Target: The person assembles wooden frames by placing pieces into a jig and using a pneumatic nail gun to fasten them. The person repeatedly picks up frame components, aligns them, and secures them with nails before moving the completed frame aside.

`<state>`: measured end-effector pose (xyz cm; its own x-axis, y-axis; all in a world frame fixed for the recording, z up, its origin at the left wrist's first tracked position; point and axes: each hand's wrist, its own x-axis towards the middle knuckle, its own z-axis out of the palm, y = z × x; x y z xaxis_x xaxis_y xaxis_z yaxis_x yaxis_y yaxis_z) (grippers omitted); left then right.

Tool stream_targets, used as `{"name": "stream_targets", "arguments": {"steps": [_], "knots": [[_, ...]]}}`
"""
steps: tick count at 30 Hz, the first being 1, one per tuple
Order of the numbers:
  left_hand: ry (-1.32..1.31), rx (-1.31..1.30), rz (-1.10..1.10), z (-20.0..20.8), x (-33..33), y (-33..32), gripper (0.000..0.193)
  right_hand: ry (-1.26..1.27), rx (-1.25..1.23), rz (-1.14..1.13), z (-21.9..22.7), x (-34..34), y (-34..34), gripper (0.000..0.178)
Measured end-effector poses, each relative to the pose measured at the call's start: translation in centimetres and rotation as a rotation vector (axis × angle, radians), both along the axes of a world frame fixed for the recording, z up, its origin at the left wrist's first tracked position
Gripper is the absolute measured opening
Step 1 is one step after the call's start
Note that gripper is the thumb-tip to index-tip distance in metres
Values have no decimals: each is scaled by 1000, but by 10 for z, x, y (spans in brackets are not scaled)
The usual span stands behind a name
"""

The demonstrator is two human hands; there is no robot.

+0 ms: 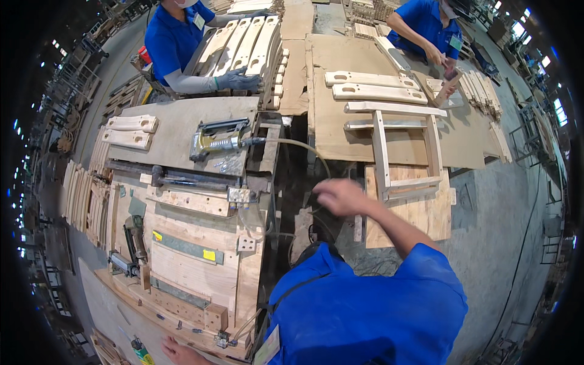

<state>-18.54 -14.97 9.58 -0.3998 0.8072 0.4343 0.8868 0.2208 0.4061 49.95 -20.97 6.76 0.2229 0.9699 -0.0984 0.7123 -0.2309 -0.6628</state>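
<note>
My right hand [342,197] hangs in the air over the gap between the two work tables, its fingers loosely bent with nothing visible in them. To its right, a small wooden frame [380,149] stands at the edge of the cardboard-covered table. My left hand [177,353] is at the lower edge beside the wooden jig [194,261], fingers apart and partly cut off by the picture. Close to that hand lies a green bottle or can [141,350]. A nail gun [214,141] with an air hose rests on the left table.
Two curved wooden slats [129,131] lie left of the nail gun. Several slotted slats [243,45] sit by a gloved co-worker [176,42]. Another co-worker [420,27] handles a wooden piece at the far right. Wooden sticks [479,94] are stacked there. The hose [301,145] crosses the gap.
</note>
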Motion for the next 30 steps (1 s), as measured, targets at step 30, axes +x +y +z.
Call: {"name": "stream_targets", "arguments": {"steps": [30], "knots": [[-399, 105, -992, 47, 280, 17, 14, -324, 172, 84, 190, 162, 44, 43]]}}
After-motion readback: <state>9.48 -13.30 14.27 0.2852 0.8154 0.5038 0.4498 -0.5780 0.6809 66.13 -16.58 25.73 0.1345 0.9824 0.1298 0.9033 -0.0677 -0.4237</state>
